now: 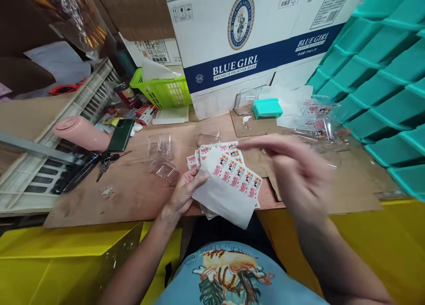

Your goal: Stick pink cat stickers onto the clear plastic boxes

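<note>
My left hand [186, 187] is closed on the left edge of a sticker sheet [229, 203]. Rows of small cartoon figures and pink lettering remain on its upper right part, while the lower left is bare white backing. More printed sheets [204, 152] lie beneath it at the table edge. To the right of the sheet, my right hand [295, 172] is raised and blurred by motion. One finger points left past the sheet's top; the others look curled, and I cannot make out anything in them. Small clear plastic boxes [161, 148] sit on the table left of the sheets.
A teal tray [267, 108] stands by a cardboard piece [237, 121]. Stacked teal bins [381, 88] rise at right, near clear boxes with stickers [320, 123]. A beer carton [245, 39] backs the table. Left are a green basket [166, 90], phone [121, 134], pink bottle [81, 132] and keys [105, 163].
</note>
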The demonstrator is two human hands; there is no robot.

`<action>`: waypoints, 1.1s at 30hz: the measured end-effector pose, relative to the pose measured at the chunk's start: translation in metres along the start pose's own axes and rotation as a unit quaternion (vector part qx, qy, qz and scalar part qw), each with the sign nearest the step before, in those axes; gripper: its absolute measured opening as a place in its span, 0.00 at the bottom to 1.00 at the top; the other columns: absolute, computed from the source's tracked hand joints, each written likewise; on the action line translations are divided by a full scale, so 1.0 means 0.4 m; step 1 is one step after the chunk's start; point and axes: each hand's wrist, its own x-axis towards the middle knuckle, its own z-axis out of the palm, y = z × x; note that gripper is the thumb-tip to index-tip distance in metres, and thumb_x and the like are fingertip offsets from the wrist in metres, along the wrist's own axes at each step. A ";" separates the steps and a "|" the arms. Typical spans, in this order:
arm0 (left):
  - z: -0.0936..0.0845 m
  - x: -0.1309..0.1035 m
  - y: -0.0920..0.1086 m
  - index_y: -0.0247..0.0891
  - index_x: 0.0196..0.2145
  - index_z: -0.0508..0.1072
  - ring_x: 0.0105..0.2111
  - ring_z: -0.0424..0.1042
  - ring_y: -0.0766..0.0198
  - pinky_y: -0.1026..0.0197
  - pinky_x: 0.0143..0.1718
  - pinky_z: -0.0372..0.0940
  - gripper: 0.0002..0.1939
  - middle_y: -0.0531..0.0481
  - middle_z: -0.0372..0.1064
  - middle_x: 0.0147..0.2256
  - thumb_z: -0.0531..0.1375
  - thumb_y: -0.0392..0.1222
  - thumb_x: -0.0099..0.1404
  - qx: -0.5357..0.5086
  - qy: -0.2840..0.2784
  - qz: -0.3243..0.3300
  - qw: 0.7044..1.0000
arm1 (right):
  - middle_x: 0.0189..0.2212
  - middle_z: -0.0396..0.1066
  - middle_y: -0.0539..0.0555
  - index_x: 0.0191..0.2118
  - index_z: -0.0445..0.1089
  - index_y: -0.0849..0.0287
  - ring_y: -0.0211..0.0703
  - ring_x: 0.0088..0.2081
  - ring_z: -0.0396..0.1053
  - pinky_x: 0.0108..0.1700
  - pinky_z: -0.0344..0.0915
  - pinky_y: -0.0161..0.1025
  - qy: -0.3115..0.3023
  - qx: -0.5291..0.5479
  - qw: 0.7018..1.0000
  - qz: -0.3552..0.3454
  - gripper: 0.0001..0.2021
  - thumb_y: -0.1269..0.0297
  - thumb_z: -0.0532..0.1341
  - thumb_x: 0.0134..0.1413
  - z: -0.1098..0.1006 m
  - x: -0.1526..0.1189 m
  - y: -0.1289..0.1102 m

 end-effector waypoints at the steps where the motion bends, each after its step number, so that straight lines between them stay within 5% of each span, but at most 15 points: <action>1: 0.001 -0.003 0.001 0.34 0.44 0.76 0.31 0.76 0.64 0.64 0.36 0.70 0.20 0.46 0.78 0.36 0.70 0.45 0.55 -0.003 -0.007 0.001 1.000 | 0.48 0.73 0.57 0.55 0.69 0.53 0.51 0.49 0.71 0.50 0.68 0.51 -0.010 -0.006 1.000 0.024 0.18 0.52 0.55 0.65 0.028 0.015 0.037; 4: 0.003 -0.003 0.003 0.35 0.43 0.76 0.32 0.76 0.65 0.64 0.37 0.69 0.18 0.47 0.78 0.37 0.70 0.43 0.55 0.004 -0.020 0.013 1.000 | 0.40 0.75 0.56 0.58 0.66 0.56 0.46 0.37 0.72 0.39 0.70 0.44 -0.085 -0.005 0.990 0.108 0.23 0.55 0.62 0.59 0.092 0.035 0.147; 7: 0.002 0.007 0.003 0.33 0.36 0.78 0.29 0.74 0.69 0.68 0.35 0.67 0.14 0.48 0.78 0.33 0.72 0.40 0.52 0.034 -0.020 0.022 0.999 | 0.38 0.73 0.54 0.59 0.64 0.55 0.43 0.35 0.70 0.37 0.69 0.42 -0.101 0.015 0.990 0.098 0.23 0.60 0.63 0.59 0.116 0.029 0.199; 12: 0.006 0.021 -0.003 0.34 0.33 0.79 0.26 0.73 0.70 0.68 0.31 0.67 0.13 0.50 0.78 0.31 0.72 0.42 0.52 0.016 0.033 0.023 0.999 | 0.41 0.71 0.59 0.48 0.71 0.56 0.52 0.44 0.67 0.47 0.64 0.52 0.033 -0.155 0.984 -0.080 0.12 0.64 0.63 0.59 0.127 0.008 0.161; 16: 0.016 0.023 -0.016 0.34 0.37 0.80 0.26 0.73 0.69 0.68 0.30 0.67 0.14 0.48 0.78 0.31 0.70 0.44 0.54 -0.001 0.029 0.012 1.000 | 0.34 0.73 0.57 0.41 0.73 0.57 0.48 0.38 0.66 0.41 0.64 0.47 -0.042 -0.169 0.975 -0.140 0.05 0.66 0.62 0.61 0.164 -0.026 0.145; 22: 0.025 0.022 -0.033 0.34 0.36 0.81 0.27 0.72 0.68 0.67 0.31 0.66 0.13 0.48 0.78 0.30 0.70 0.44 0.55 0.043 0.012 0.037 0.998 | 0.33 0.74 0.59 0.41 0.74 0.61 0.47 0.36 0.65 0.40 0.65 0.46 -0.038 -0.156 0.979 -0.127 0.07 0.68 0.59 0.63 0.190 -0.047 0.168; 26: 0.026 0.023 -0.031 0.35 0.37 0.81 0.30 0.71 0.68 0.67 0.33 0.65 0.12 0.49 0.77 0.34 0.69 0.44 0.57 0.099 0.005 0.075 0.992 | 0.30 0.74 0.57 0.36 0.75 0.61 0.45 0.35 0.66 0.38 0.64 0.43 -0.041 -0.077 0.993 -0.079 0.07 0.70 0.59 0.62 0.188 -0.036 0.163; 30: 0.012 0.028 -0.031 0.34 0.38 0.80 0.31 0.71 0.66 0.66 0.33 0.65 0.13 0.49 0.76 0.33 0.67 0.45 0.59 0.135 0.000 0.071 0.988 | 0.27 0.73 0.53 0.30 0.73 0.60 0.42 0.31 0.68 0.36 0.64 0.40 -0.019 0.070 0.996 0.054 0.06 0.67 0.62 0.58 0.172 -0.015 0.174; 33: -0.010 0.029 -0.031 0.33 0.38 0.79 0.31 0.71 0.62 0.62 0.33 0.66 0.15 0.46 0.75 0.34 0.64 0.48 0.61 0.229 0.033 0.080 0.969 | 0.27 0.72 0.51 0.30 0.72 0.59 0.39 0.28 0.68 0.32 0.63 0.37 0.059 0.138 0.977 0.149 0.08 0.63 0.62 0.58 0.132 0.006 0.198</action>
